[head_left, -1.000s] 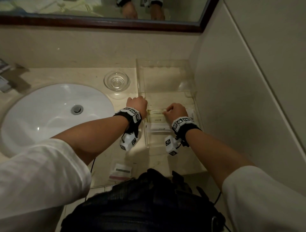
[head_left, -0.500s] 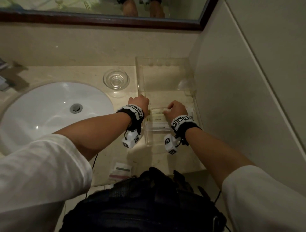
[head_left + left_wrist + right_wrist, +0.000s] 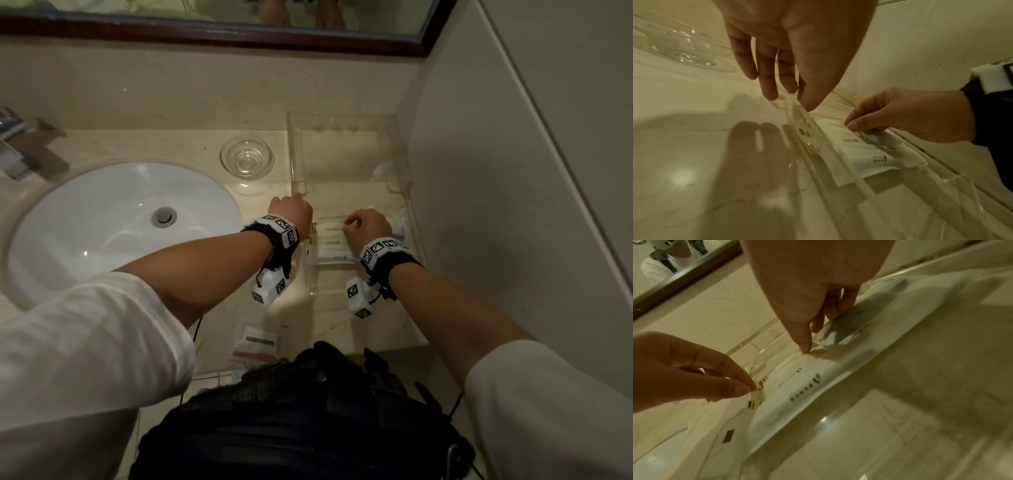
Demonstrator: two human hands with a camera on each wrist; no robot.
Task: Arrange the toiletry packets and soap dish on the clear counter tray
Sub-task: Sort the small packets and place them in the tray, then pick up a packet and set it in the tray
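left hand pinches the clear tray wall; right hand pinches flat white printed packets.

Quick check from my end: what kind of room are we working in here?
Most likely a hotel bathroom vanity. A white sink is sunk into a marble counter under a framed mirror, and sealed toiletry packets lie in a clear tray, with a glass soap dish beside it.

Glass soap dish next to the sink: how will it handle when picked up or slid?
The soap dish is clear glass, so probably fragile and heavy for its size. Its smooth, glossy surface likely makes it slippery, and it may slide easily on the polished counter. Round, low and wide: unlikely to tip.
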